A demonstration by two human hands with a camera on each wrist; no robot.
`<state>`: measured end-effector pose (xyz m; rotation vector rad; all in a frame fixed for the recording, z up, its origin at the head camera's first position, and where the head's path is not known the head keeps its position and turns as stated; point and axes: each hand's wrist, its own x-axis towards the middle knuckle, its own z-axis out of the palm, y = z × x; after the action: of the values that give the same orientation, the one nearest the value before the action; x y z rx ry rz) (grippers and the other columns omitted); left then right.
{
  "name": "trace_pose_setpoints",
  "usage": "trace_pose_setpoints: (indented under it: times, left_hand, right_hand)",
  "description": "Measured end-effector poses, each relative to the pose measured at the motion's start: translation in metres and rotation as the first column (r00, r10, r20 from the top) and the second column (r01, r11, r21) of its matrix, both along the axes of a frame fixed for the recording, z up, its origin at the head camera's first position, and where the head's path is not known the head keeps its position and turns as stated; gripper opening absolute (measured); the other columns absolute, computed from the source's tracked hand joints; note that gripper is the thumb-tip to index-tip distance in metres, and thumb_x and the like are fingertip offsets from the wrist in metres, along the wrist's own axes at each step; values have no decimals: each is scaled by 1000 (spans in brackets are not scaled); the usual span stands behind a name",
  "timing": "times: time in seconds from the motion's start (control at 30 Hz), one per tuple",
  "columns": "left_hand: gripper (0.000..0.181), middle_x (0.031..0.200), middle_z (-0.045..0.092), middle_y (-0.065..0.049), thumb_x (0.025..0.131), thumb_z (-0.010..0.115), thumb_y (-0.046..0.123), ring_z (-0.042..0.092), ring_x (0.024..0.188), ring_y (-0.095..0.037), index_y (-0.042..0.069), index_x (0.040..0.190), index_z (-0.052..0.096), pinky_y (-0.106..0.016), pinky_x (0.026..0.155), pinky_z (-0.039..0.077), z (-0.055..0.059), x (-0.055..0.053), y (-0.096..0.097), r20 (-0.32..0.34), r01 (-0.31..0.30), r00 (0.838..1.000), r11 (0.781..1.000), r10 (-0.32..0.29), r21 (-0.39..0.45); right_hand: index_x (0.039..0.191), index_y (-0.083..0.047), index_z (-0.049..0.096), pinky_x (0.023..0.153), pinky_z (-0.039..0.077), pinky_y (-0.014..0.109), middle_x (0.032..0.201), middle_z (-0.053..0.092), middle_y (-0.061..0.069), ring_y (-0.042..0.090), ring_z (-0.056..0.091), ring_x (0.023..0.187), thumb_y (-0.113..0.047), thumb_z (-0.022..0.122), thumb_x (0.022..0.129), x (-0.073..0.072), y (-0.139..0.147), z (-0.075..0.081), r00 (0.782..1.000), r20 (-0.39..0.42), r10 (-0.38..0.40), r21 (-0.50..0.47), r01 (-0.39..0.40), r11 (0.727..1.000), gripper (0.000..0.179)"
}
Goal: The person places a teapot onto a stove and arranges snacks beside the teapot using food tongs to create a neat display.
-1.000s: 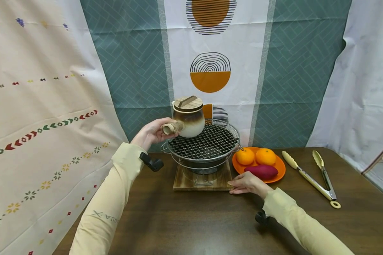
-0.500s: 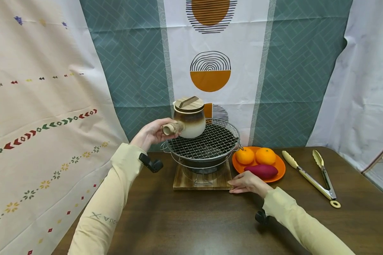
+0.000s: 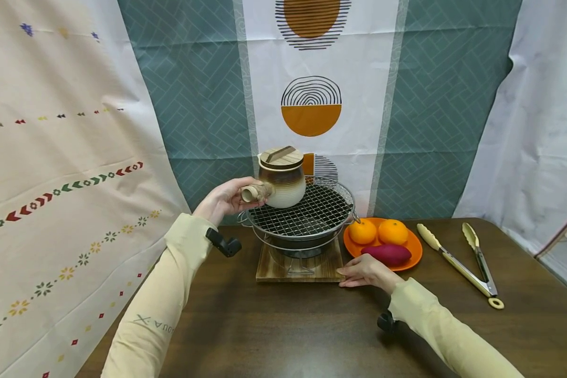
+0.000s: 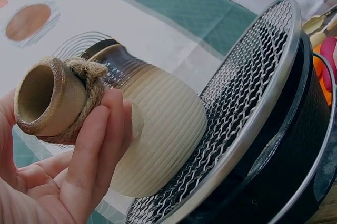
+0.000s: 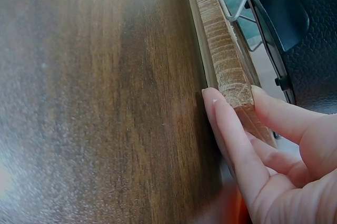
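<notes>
A pot [image 3: 287,190] is being held by the left hand [image 3: 227,198], its handle [image 3: 254,192] being gripped between the thumb and the curled fingers. The pot is being held over the left part of the mesh [image 3: 318,210] on a round grill [image 3: 295,244]; whether the mesh is being touched by the pot's base cannot be told. The pot's mouth is being covered by a wooden lid [image 3: 283,156], which is being crossed by a darker bar, and the handle is being circled by a rope [image 4: 95,90], as shown in the left wrist view.

A wooden board [image 3: 271,270] is being pinched at its near right corner by the right hand [image 3: 366,271], with the thumb being laid on the top and the fingers being set against the underside. The grill is being supported on this board.

Just beside the grill, on the right, two oranges [image 3: 393,231] and a purple sweet potato [image 3: 387,255] are being held by an orange plate [image 3: 417,253]. Farther right, spread tongs [image 3: 468,272] are being borne by the brown table [image 3: 264,331]. The background is being filled by patterned cloths [image 3: 208,94].
</notes>
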<state>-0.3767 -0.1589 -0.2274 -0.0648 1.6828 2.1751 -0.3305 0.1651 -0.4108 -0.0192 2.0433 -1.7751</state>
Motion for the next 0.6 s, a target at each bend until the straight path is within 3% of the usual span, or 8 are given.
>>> trace_pose_setpoints:
  times: [0.37, 0.6]
  left_hand:
    - [41, 89, 62, -19, 85, 61, 9, 64, 71, -29, -7, 120, 47, -33, 78, 50, 0, -1, -3, 7, -6, 1000, 1000, 6, -3]
    - [40, 89, 62, -19, 87, 57, 9, 64, 70, -27, -7, 121, 44, -33, 78, 50, -1, -2, -5, 3, 30, 1000, 1000, -30, -9]
  right_hand:
    - [103, 16, 56, 67, 53, 35, 84, 63, 22, 31, 63, 76, -7, 64, 85, 0, -1, 1, 1000, 2, -4, 6, 4, 1000, 30]
    - [103, 15, 57, 67, 53, 35, 84, 63, 22, 31, 64, 76, -7, 64, 85, 0, -2, 1, 1000, 13, -12, 17, 12, 1000, 30]
